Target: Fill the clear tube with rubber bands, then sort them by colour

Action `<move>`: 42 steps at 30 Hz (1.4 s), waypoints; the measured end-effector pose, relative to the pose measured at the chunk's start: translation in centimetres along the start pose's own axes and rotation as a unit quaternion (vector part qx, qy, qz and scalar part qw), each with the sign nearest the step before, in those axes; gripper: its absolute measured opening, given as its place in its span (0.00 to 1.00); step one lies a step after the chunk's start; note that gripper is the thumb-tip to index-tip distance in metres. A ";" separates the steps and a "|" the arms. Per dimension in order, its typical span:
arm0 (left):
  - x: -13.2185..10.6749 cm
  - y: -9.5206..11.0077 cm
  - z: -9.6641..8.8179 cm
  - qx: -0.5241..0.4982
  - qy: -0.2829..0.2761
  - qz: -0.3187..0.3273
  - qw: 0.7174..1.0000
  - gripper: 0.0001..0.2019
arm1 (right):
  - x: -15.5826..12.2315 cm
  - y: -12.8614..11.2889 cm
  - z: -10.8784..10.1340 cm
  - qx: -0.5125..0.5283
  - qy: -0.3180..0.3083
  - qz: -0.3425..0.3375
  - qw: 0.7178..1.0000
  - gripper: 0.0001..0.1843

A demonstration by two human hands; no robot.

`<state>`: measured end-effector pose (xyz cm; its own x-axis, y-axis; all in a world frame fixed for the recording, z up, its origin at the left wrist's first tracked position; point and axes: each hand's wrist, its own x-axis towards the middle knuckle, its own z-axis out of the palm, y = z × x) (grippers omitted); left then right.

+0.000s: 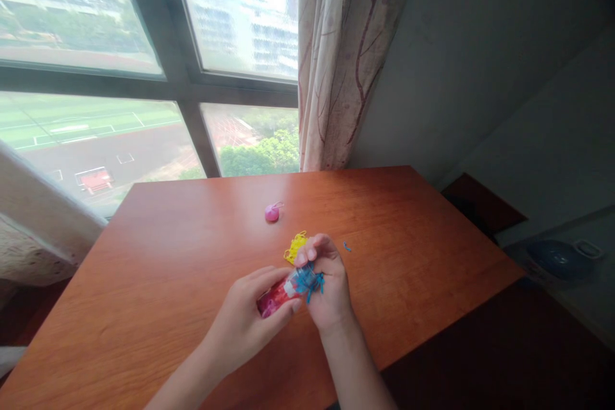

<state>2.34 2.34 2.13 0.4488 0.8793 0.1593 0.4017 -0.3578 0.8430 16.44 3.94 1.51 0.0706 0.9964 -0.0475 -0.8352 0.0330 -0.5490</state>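
Note:
My left hand [247,311] is wrapped round a small clear bottle [289,287], tilted with its mouth toward my right hand. Red and pink bands [273,300] show through its lower part. Blue rubber bands [314,283] fill its mouth end and spill onto my right palm. My right hand [331,282] is cupped, palm up, with its fingers curled over the bottle's mouth and the blue bands. Just beyond the hands lies a pile of yellow rubber bands [296,247], partly hidden by my right fingers.
A pink round cap [271,213] with a loop lies farther back on the brown wooden table [192,237]. One loose blue band [346,246] rests right of my right hand. Behind the table stand a window and a curtain [331,64]. A blue water jug [560,259] is at far right.

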 end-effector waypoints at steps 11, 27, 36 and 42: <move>0.1 -0.1 0.1 -0.009 -0.010 -0.012 1.000 0.11 | -0.1 -0.6 0.3 0.028 0.019 0.031 0.999 0.08; 0.0 -0.4 0.1 0.002 0.014 0.009 1.000 0.14 | 0.7 0.7 -0.6 0.212 0.234 0.133 0.939 0.14; -0.1 0.1 -0.1 -0.032 0.011 0.023 0.999 0.15 | 0.7 -0.5 -0.5 0.276 0.197 0.129 0.932 0.08; -0.3 0.2 0.0 -0.025 -0.012 0.038 0.999 0.13 | 1.4 -2.5 -0.8 0.293 0.127 0.118 0.940 0.05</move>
<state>2.30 1.97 2.20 0.4962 0.8421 0.2114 0.3251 -0.4060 0.8541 19.09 5.14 2.15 -0.0878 0.9332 -0.3484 -0.9959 -0.0740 0.0530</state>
